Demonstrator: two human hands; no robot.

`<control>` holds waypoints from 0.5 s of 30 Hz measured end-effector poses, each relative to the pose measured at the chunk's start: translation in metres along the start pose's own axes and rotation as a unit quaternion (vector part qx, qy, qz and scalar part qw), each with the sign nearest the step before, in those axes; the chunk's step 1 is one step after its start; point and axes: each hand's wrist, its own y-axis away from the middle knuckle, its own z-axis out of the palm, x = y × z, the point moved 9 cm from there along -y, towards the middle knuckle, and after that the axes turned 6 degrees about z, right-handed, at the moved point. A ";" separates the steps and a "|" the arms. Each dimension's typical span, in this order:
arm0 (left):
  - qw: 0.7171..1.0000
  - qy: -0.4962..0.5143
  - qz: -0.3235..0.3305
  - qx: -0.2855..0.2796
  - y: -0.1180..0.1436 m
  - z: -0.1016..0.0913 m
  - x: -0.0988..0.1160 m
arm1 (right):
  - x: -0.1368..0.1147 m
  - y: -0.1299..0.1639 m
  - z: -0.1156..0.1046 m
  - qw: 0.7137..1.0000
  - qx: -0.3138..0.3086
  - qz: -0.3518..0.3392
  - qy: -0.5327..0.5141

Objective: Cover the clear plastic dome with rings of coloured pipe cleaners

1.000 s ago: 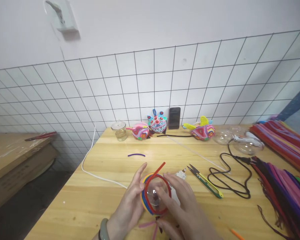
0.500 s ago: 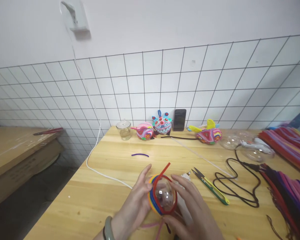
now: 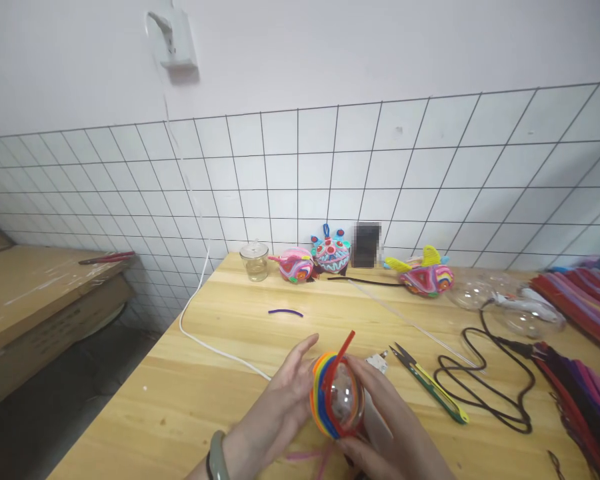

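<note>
A clear plastic ball (image 3: pixel 347 393) is held between my hands above the table. Bands of yellow, orange, blue and red pipe cleaner run around its left side, and a red end (image 3: pixel 347 341) sticks up past the top. My left hand (image 3: pixel 289 390) cups the banded side, thumb raised and some fingers hidden behind the ball. On the other side, my right hand (image 3: pixel 387 417) grips the ball, with its fingers at the upper edge and its thumb below. Pink strips (image 3: pixel 305 457) lie under the hands. A white object, partly covered by my right hand, rests beneath it.
Green-and-yellow thread snips (image 3: pixel 430 383) and a coiled black cable (image 3: pixel 485 380) lie to the right, near bundled pipe cleaners (image 3: pixel 580 307). A lidded glass (image 3: pixel 254 261), decorated balls (image 3: pixel 331 255) and a dark blurred rectangle (image 3: pixel 367 245) line the back. A purple piece (image 3: pixel 285 311) lies ahead.
The view has shifted slightly. The ball has turned a little, showing more of its coloured bands, and my left thumb has come away from its edge. My right hand keeps its grip.
</note>
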 end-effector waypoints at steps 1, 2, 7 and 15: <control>1.000 -0.006 -0.007 0.001 0.000 0.000 0.000 | 0.000 0.002 0.004 1.000 -0.008 -0.003 0.004; 1.000 -0.014 -0.014 0.000 0.000 0.000 -0.001 | 0.001 0.004 0.008 1.000 -0.018 -0.006 0.008; 0.997 -0.071 -0.013 -0.006 -0.001 -0.002 -0.001 | 0.003 0.009 0.024 0.998 -0.064 0.007 0.015; 0.993 0.023 0.028 0.110 -0.011 -0.027 0.013 | 0.032 0.013 0.003 0.989 -0.010 0.148 0.007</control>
